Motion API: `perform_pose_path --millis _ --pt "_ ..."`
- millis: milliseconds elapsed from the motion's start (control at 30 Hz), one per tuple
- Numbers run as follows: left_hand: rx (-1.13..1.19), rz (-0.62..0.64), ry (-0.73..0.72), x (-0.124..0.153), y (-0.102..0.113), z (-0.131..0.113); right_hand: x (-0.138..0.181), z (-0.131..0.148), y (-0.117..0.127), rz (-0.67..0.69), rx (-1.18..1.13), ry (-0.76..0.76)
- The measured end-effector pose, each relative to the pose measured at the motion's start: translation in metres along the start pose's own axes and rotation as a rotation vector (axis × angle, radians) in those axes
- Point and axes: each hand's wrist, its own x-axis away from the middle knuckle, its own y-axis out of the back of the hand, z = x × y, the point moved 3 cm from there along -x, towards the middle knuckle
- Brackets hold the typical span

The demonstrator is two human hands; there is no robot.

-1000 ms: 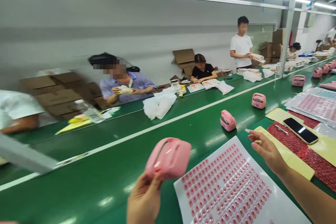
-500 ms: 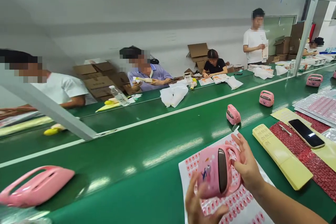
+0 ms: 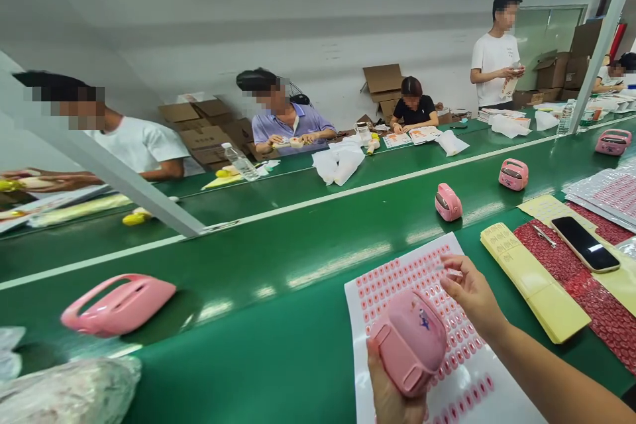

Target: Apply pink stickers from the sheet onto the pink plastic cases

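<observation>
Kicking off far L: clear plastic bag on the green desk, cut off at frame edge, contents impossible to ID. Just behind, pink shell, loop handle to L. Further back, stacked cardboard boxes, insides hidden; then clear bottle, contents unclear. On to white bag, bunched up, contents n/a to view. Past that, open cardboard box, flaps up, inside hidden too.

Btm centre: left hand wrapped round pink case, wrist cut off, most fingers hidden. Case over sticker sheet, blocking part of its rows. Right beside, right hand above same sheet, fingers bent, thumb close to index; sth pale at tips, too small to tell if gripped.

Far R: yellow label bundle, phone, then plastic-sleeved sheets, cut off at edge.
</observation>
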Motion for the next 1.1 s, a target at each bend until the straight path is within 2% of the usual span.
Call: perform_pose_path --millis 33,100,200,367,533,967,1100 --pt "-0.018 -0.084 -0.052 0.001 -0.006 -0.002 0.004 0.004 -0.002 0.021 0.008 -0.015" --pt "-0.056 -0.145 -0.137 0.003 -0.02 -0.004 0.012 0.01 -0.008 0.085 0.036 -0.037" --pt "-0.102 -0.107 -0.208 0.004 -0.034 0.0 0.022 0.012 -0.017 0.156 0.136 -0.062" --pt "-0.168 -0.12 -0.328 0.006 -0.034 0.001 0.023 0.008 -0.017 0.165 0.21 -0.077" --pt "-0.163 -0.125 -0.34 0.009 -0.037 0.001 0.024 0.004 -0.017 0.126 0.217 -0.093" --pt "-0.131 -0.139 -0.358 0.011 -0.036 -0.002 0.027 0.004 -0.02 0.088 0.315 0.028" --pt "-0.158 -0.138 -0.352 0.012 -0.036 -0.002 0.028 0.004 -0.021 0.093 0.448 0.157"
